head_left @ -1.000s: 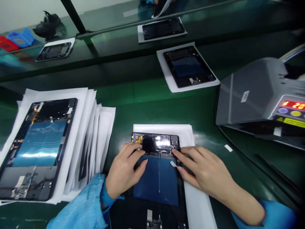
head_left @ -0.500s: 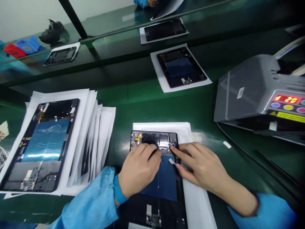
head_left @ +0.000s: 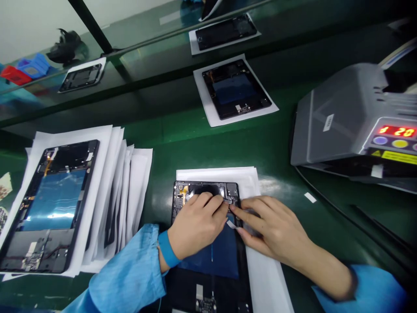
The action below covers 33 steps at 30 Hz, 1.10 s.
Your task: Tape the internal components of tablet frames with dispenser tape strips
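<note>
An opened tablet [head_left: 208, 284] lies in front of me, with its dark blue battery [head_left: 218, 256] and small circuit boards showing. My left hand [head_left: 200, 224] curls over its upper part, fingers bent and pressed together near the right side; what they grip is hidden. My right hand [head_left: 270, 226] rests at the tablet's right edge, its index fingertip on the inner parts beside the left fingertips. A small white strip [head_left: 231, 224] sticks out at the right thumb tip, above the battery. White paper sheets [head_left: 267, 274] lie under the tablet.
At left, another opened tablet [head_left: 54, 200] lies on a stack of white sheets [head_left: 138, 182]. One more tablet [head_left: 239, 89] sits on paper at the back. A grey machine [head_left: 339, 117] with a lit display stands right, its black cable [head_left: 325, 206] crossing the green bench [head_left: 176, 152].
My left hand has shifted right along the upper tablet, its fingertips now meeting my right index finger. The right hand stays nearly in place with the white strip. The view has tilted slightly.
</note>
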Available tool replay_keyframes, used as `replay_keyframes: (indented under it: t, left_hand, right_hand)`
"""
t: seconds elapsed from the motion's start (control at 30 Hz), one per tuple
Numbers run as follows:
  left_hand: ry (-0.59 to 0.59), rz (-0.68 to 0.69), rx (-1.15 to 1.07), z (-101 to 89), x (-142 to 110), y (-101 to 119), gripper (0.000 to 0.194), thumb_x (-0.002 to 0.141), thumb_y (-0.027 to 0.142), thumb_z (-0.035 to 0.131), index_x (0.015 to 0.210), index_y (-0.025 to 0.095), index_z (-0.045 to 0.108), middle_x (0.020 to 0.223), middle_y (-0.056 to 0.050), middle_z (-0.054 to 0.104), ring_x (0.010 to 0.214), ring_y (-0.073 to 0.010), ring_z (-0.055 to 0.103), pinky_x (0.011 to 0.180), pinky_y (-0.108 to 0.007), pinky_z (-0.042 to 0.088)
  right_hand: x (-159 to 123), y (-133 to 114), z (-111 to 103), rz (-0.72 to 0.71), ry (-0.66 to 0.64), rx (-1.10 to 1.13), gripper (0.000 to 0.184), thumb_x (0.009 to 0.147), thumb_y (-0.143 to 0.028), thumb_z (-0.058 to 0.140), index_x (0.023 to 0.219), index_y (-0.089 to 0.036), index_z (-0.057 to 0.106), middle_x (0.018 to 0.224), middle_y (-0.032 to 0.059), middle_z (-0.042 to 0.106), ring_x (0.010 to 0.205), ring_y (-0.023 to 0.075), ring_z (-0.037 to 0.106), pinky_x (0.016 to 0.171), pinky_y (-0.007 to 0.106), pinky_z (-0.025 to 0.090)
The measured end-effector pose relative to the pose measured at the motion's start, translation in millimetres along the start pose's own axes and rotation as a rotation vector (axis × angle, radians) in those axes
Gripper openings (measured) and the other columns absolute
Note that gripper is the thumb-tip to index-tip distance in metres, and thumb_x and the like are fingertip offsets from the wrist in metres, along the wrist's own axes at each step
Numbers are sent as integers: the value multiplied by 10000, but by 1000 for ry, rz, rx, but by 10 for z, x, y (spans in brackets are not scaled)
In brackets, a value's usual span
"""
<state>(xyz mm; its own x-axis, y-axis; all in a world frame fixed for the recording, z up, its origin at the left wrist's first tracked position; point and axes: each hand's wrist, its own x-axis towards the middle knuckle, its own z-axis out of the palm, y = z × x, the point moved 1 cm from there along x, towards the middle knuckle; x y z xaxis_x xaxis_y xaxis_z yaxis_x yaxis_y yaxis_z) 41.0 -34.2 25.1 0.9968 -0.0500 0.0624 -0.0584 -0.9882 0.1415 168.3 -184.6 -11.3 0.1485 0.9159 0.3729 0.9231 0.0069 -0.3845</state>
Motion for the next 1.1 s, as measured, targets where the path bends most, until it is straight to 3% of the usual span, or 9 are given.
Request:
replay_keyframes:
  t: [0.43,0.53,0.67,0.77,0.87,0.97,1.1]
  left_hand:
    - [-29,-24,-42,-47,6,9,278,935,259,465,1133,115,596,1081,-93,621,954,-247,557,789,-386,512]
    - [12,-53,-41,-157,-158,-51,267,933,281,479,1102,119,607,1111,-109,616,1019,-270,552,840,-426,509]
    - [53,-222,-14,-236,-482,-237,331,915,334,534,1174,131,577,1229,-147,572,1148,-312,507,925,-491,489]
    - [17,-297,-41,-172,-621,-312,439,889,372,578,1246,121,532,1311,-165,526,1207,-327,480,973,-496,473]
    - [43,-318,-92,-81,-643,-298,463,899,364,556,1275,97,505,1330,-185,513,1234,-319,475,1008,-476,457]
    - [78,-344,-110,-26,-635,-262,487,912,356,518,1313,84,469,1332,-194,516,1237,-312,483,1017,-465,449]
    - [89,-355,-96,17,-652,-239,517,912,386,504,1312,60,476,1344,-179,518,1208,-311,500,1026,-437,436]
  right_hand:
    - [40,-14,-20,57,-23,66,268,855,-267,561,1091,-160,630,940,80,607,876,201,527,764,371,463]
    - [18,-4,-16,35,-29,43,276,875,-284,537,1114,-174,619,963,80,601,917,211,532,869,435,458]
    - [10,-19,-75,-7,-76,-10,287,893,-295,505,1137,-194,618,965,72,604,930,212,553,980,504,399]
    - [107,-115,-150,-23,-105,-89,273,897,-323,500,1073,-177,650,914,73,621,876,222,574,890,462,449]
    - [361,-269,-137,-24,-22,-146,234,899,-300,507,1000,-156,660,891,66,650,781,182,603,721,339,481]
    - [701,-386,46,-35,70,-160,168,879,-242,534,959,-161,658,871,35,669,694,124,613,581,266,438]
    - [997,-389,353,-19,94,-155,118,870,-188,538,910,-171,648,812,4,675,660,100,616,546,241,406]
